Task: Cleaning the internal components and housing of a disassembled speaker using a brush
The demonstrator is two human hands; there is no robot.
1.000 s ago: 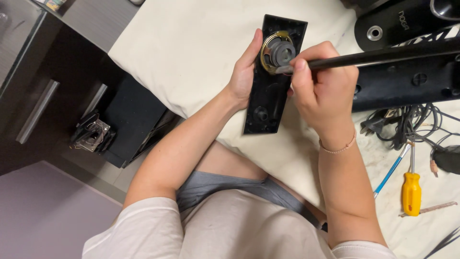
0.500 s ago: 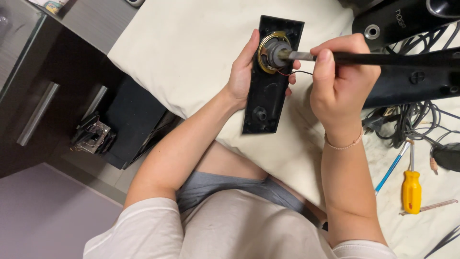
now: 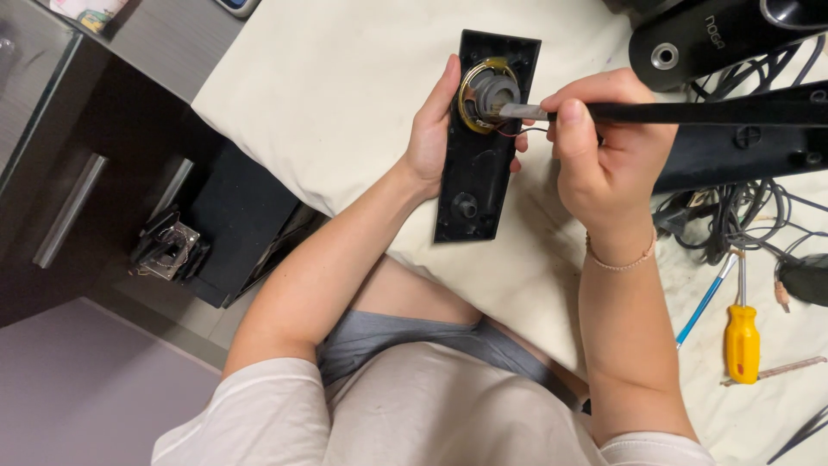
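On the cream cloth-covered pillow (image 3: pixel 345 103), left hand (image 3: pixel 429 134) clamps the edge of the long black plastic panel (image 3: pixel 483 173), small round speaker (image 3: pixel 488 91) at its top end. Right hand (image 3: pixel 604 155), fist closed round the black-handled flat-tipped tool (image 3: pixel 604 112), has the tip at the speaker magnet. Judgement: brace the panel flat, lever gently, clear of the thin wires (image 3: pixel 517 131)

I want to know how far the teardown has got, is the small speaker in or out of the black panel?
In. The speaker sits seated in the black panel, its gold rim flush against the panel.
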